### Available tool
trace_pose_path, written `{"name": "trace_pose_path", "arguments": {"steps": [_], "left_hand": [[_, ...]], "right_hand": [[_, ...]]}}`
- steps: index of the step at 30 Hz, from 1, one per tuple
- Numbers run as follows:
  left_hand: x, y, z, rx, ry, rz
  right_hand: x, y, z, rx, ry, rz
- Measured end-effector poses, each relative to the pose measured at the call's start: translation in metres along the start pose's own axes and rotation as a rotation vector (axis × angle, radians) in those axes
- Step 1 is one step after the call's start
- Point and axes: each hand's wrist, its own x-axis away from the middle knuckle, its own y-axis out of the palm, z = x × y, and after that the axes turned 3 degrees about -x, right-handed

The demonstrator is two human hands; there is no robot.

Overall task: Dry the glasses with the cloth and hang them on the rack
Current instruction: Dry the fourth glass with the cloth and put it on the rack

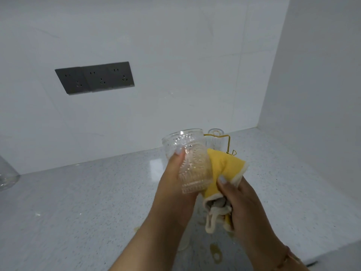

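My left hand (175, 184) grips a clear embossed glass (191, 163), tilted with its open mouth pointing up and away. My right hand (240, 204) clutches a yellow cloth (224, 169) with cream edging, pressed against the right side of the glass. Behind them stands a gold wire rack (224, 141), mostly hidden by the glass and cloth. A clear ribbed glass (214, 139) hangs upside down on the rack.
A grey speckled countertop (88, 202) runs to a white tiled wall with a grey socket panel (94, 77). A clear glass vessel (7, 173) sits at the far left edge. A white side wall (316, 94) closes the right.
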Motion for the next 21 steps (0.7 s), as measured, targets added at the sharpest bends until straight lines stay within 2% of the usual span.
{"name": "trace_pose_path", "arguments": {"steps": [4, 6, 8, 11, 15, 19, 21], "left_hand": [[-0.010, -0.017, 0.005, 0.010, -0.058, -0.052], [-0.011, -0.029, 0.008, -0.085, -0.090, -0.049], [-0.011, -0.037, 0.007, -0.258, -0.128, -0.121], [-0.011, -0.037, 0.003, -0.441, -0.117, -0.226], [-0.012, -0.037, 0.004, -0.479, -0.118, -0.282], [-0.011, -0.043, 0.011, -0.501, -0.134, -0.266], [-0.011, -0.041, 0.011, -0.514, -0.129, -0.282]], "right_hand": [[-0.005, -0.021, -0.004, 0.121, -0.023, 0.210], [-0.014, -0.033, -0.019, 0.150, -0.064, 0.258], [-0.025, -0.042, -0.036, 0.284, -0.171, 0.259], [-0.030, -0.040, -0.055, 0.564, -0.274, 0.116], [-0.030, -0.029, -0.066, 0.709, -0.161, -0.286], [-0.037, -0.043, -0.066, 0.499, -0.080, -0.351], [-0.037, -0.041, -0.061, 0.498, -0.083, -0.343]]}}
